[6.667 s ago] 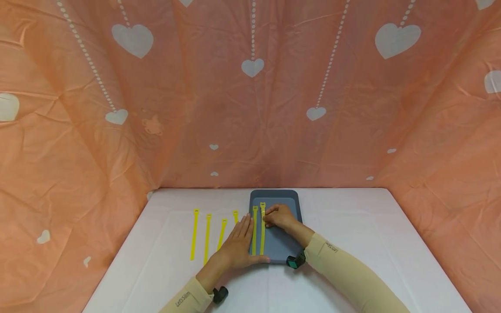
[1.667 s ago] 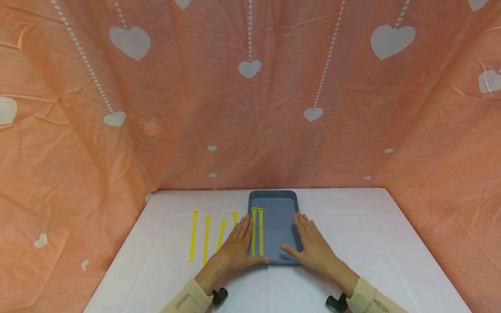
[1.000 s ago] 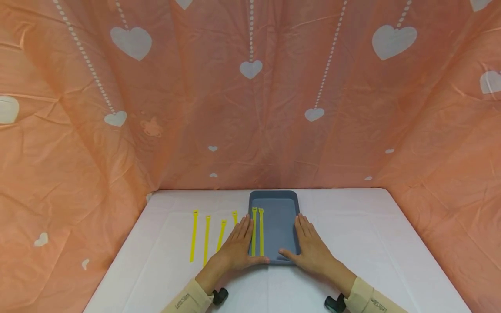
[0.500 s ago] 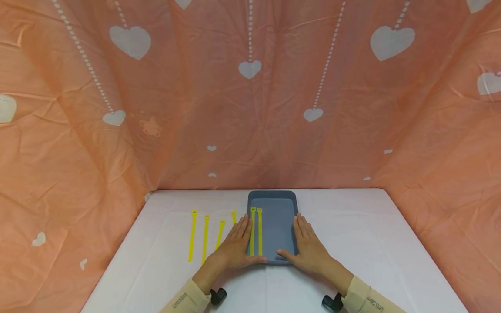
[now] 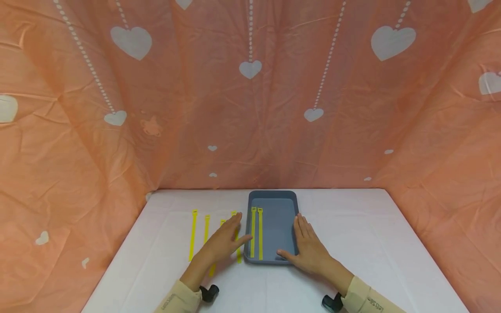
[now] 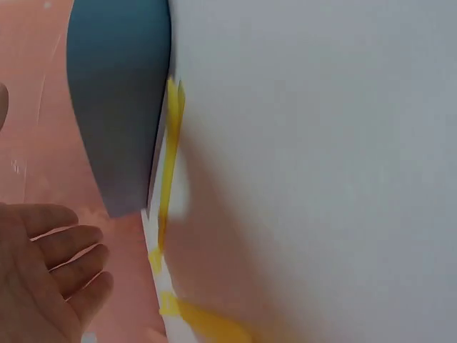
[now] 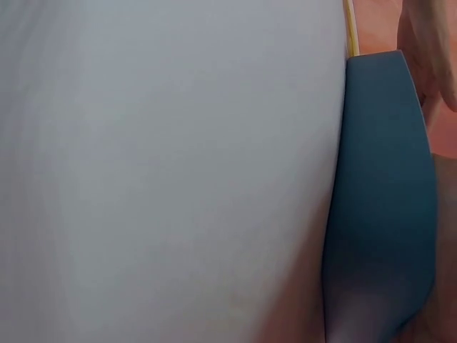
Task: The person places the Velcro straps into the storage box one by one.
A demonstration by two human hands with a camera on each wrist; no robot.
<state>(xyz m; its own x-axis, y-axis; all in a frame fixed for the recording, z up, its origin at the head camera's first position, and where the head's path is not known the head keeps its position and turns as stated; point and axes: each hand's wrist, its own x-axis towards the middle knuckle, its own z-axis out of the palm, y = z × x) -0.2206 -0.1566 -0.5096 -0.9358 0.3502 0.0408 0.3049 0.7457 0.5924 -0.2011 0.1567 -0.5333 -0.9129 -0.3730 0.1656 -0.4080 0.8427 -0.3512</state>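
Note:
A blue-grey tray (image 5: pixel 274 194) lies on the white table, with two yellow cable ties (image 5: pixel 260 234) side by side along its left part. My left hand (image 5: pixel 221 243) hovers just left of the tray, fingers extended and thumb apart, holding nothing. Beneath and beside it lie several more yellow cable ties (image 5: pixel 193 234), some partly hidden by the hand and forearm. My right hand (image 5: pixel 311 250) rests along the tray's right edge with straight fingers, its thumb over the near right corner. In the left wrist view the left hand (image 6: pixel 50 271) shows relaxed fingers beside the tray's side (image 6: pixel 121 107).
White cloth covers the table (image 5: pixel 352 226). An orange curtain (image 5: pixel 274 130) with pale hearts hangs behind it and at both sides. Dark wrist cameras (image 5: pixel 209 293) sit on both wrists.
Earlier the right hand held a cable tie over the tray; it now lies in the tray, and that hand rests on the right edge. The left hand has just left the tray's left edge, moving left.

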